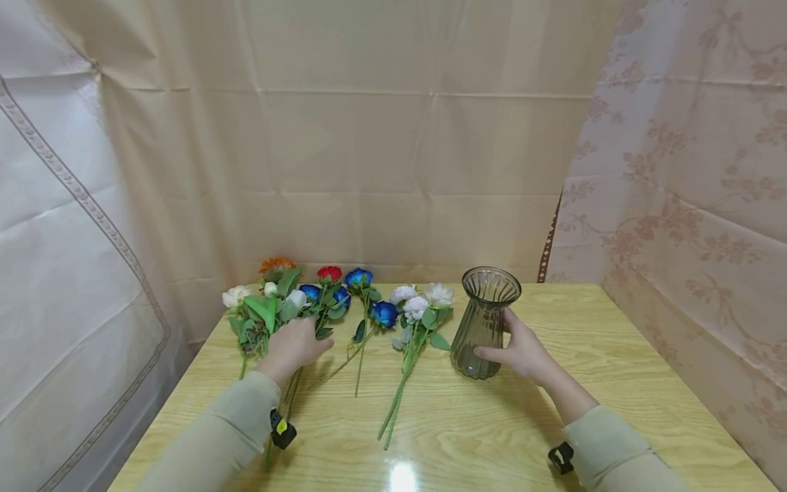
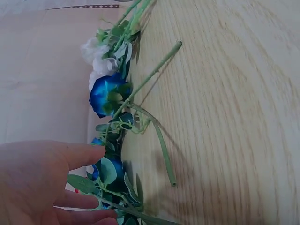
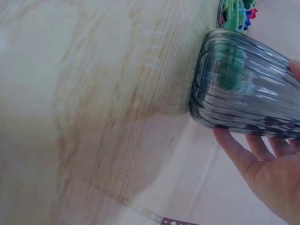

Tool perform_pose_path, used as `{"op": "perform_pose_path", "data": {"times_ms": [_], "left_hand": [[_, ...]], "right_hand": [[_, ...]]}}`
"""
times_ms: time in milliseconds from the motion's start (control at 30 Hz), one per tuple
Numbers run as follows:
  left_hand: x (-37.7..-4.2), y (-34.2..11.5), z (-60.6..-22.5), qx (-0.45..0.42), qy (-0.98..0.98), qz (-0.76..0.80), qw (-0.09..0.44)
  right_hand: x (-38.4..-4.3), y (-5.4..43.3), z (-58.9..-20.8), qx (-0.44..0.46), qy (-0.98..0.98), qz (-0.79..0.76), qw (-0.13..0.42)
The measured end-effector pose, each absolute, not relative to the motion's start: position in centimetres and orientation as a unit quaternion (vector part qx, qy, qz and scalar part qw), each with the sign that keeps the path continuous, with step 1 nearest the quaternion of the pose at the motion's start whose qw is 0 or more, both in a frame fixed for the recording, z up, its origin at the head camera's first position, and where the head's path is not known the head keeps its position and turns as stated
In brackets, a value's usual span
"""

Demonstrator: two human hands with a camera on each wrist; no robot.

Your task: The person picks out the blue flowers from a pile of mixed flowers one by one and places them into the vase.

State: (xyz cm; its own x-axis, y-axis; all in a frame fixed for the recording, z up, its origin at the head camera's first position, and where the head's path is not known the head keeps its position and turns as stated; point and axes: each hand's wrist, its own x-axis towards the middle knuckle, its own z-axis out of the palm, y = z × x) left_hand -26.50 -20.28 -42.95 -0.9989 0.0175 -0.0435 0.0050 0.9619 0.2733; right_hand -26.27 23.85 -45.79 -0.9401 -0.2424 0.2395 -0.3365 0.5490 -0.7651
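A ribbed smoky glass vase (image 1: 476, 335) stands on the table's right half, its flared mouth upward. My right hand (image 1: 522, 348) grips it from the right, with thumb and fingers on opposite sides of the glass (image 3: 258, 89). Over the flower pile at the left is my left hand (image 1: 296, 347), its fingers extended and thumb apart beside the leafy stems. Around it lie an orange flower (image 1: 277, 265), a red rose (image 1: 329, 273), a white flower (image 1: 236, 296) and blue roses (image 2: 108, 96). Some stems beneath the palm are hidden.
Between the hands lie two more blue roses, one (image 1: 384, 313) nearer the middle, and a bunch of pale white flowers (image 1: 416, 307) with stems toward me. A beige curtain (image 1: 393, 171) hangs behind the wood-grain table (image 1: 479, 444). Patterned cloth (image 1: 695, 205) hangs at the right.
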Motion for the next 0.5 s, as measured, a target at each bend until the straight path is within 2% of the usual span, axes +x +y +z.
{"op": "perform_pose_path", "data": {"times_ms": [500], "left_hand": [[-26.79, -20.46, -43.84, -0.002, 0.990, 0.133, 0.043]], "right_hand": [[-26.31, 23.82, -45.85, 0.169, -0.875, 0.451, 0.053]]}}
